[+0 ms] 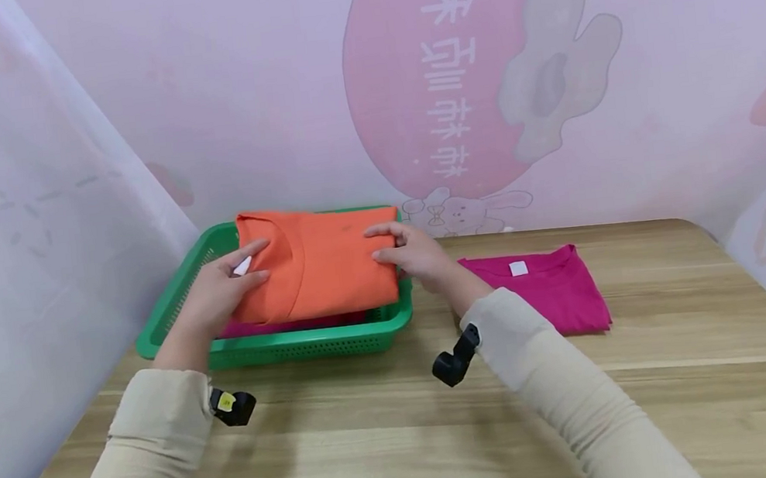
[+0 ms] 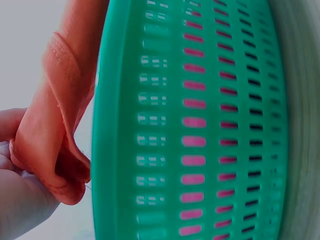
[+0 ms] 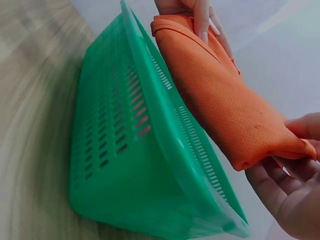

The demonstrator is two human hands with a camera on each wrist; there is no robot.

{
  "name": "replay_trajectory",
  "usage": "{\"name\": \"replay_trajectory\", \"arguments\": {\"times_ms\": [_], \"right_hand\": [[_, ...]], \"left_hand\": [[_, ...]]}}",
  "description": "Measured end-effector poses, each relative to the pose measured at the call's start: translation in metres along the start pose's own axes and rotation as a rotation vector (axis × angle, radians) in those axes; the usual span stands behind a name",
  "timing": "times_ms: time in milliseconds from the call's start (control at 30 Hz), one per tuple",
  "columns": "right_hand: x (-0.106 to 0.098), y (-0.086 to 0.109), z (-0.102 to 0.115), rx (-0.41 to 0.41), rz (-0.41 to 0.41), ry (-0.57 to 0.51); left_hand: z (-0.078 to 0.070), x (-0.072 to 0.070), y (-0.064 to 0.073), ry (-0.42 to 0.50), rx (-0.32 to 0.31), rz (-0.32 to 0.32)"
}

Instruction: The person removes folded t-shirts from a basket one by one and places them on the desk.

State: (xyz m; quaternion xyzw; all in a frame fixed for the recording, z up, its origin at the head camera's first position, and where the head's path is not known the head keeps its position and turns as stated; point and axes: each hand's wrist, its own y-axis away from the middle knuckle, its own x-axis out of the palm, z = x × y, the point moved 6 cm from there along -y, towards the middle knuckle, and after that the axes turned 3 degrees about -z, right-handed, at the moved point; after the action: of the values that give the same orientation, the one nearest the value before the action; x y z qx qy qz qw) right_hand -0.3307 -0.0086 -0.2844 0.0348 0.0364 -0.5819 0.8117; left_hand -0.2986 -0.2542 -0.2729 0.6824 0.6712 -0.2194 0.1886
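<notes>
Your left hand (image 1: 220, 287) and right hand (image 1: 416, 255) grip a folded orange shirt (image 1: 340, 267) by opposite ends, above a green basket (image 1: 302, 337).
The right wrist view shows what the head view hides: your right fingers (image 3: 272, 185) curled beneath the cloth. Pink cloth (image 1: 294, 325) lies in the basket, and your left wrist view shows it through the side slots; only the head view shows the pink shirt (image 1: 557, 291) with a white label (image 1: 518, 268), on the wooden table (image 1: 362, 436) to the basket's right.
</notes>
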Motion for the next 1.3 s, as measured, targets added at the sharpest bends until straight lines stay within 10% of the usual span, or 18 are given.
{"name": "replay_trajectory", "arguments": {"times_ms": [1300], "right_hand": [[-0.100,0.051,-0.015,-0.074,-0.025,-0.024]], "left_hand": [[-0.055,0.096,0.005,0.341,-0.060,0.006]]}}
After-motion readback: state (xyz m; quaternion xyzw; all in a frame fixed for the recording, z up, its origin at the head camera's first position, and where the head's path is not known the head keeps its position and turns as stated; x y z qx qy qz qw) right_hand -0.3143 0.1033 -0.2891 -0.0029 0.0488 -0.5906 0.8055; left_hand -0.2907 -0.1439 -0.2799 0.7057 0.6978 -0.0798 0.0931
